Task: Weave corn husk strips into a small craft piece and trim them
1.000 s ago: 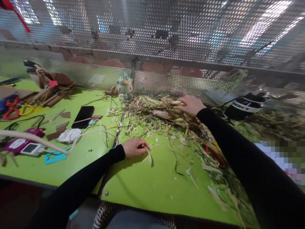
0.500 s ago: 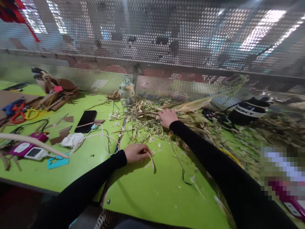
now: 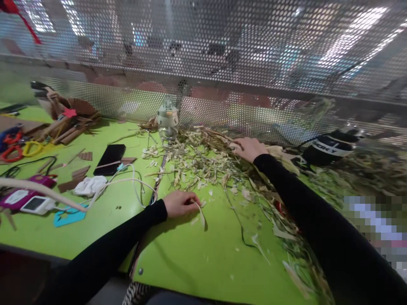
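Observation:
My left hand [image 3: 182, 204] rests low over the green table [image 3: 203, 254], its fingers closed in a pinch. A thin pale strip of dried husk [image 3: 202, 217] hangs from the fingertips. Farther back, my right hand [image 3: 249, 149] curls round dried husks [image 3: 234, 145] at the edge of a heap, its palm turned down. Broad pale husk leaves [image 3: 282, 156] lie just right of that hand, partly covered by the wrist and sleeve. Between the hands many small husk scraps [image 3: 203, 163] are scattered across the table.
A clear drinking bottle [image 3: 168, 120] stands by the perforated metal screen [image 3: 203, 63]. Leftward lie a phone [image 3: 110, 159], white cables, scissors [image 3: 32, 148], a purple glue gun [image 3: 25, 192] and cardboard pieces [image 3: 70, 131]. A black bottle [image 3: 329, 148] lies at the right.
My right hand has moved right along the heap, and the broad husk leaves have shifted right with it, baring more scraps. My left hand keeps its pinch on the strip.

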`<act>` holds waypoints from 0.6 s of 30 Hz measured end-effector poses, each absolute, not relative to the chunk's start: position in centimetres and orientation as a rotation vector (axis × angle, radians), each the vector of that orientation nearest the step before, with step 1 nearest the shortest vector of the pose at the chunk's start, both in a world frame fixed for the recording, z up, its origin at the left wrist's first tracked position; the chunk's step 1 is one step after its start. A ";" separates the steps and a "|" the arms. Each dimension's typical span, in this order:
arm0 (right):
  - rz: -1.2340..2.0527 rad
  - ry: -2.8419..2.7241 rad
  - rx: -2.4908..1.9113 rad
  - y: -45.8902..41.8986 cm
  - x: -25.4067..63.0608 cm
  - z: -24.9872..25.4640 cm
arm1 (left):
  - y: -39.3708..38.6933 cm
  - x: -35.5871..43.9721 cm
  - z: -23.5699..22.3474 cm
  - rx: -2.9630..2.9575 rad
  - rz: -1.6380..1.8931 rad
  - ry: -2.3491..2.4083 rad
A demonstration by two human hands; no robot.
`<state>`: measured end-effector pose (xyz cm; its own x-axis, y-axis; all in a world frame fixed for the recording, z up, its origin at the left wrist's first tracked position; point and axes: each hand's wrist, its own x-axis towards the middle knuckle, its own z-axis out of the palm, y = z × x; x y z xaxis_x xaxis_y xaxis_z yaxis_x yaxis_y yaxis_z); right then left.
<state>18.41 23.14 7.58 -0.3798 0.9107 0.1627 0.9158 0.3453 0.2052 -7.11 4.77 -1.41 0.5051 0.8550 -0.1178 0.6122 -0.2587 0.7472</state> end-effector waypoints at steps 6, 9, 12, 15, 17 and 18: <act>-0.176 -2.773 -1.629 19.1 16.9 5.3 | 4.7 -7.1 -1.6 1.957 0.415 1.165; 0.032 -2.814 -1.769 18.0 18.2 4.3 | 4.7 -7.0 -1.5 1.951 0.409 1.172; 0.086 -2.745 -1.894 18.3 18.7 3.2 | 4.8 -6.8 -1.4 1.961 0.392 1.208; 0.161 -2.715 -1.829 19.0 16.4 1.8 | 4.8 -6.8 -1.3 1.981 0.369 1.230; 0.210 -2.711 -1.697 19.3 13.8 0.8 | 4.9 -6.9 -1.3 1.995 0.364 1.236; 0.228 -2.698 -1.633 19.4 12.4 0.3 | 4.9 -6.9 -1.3 2.002 0.368 1.238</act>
<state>12.38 19.44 0.29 -0.4666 0.8797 -0.0918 0.8826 0.4565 -0.1123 -6.92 4.90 -1.27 0.4928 0.8598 -0.1338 0.6471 -0.2593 0.7170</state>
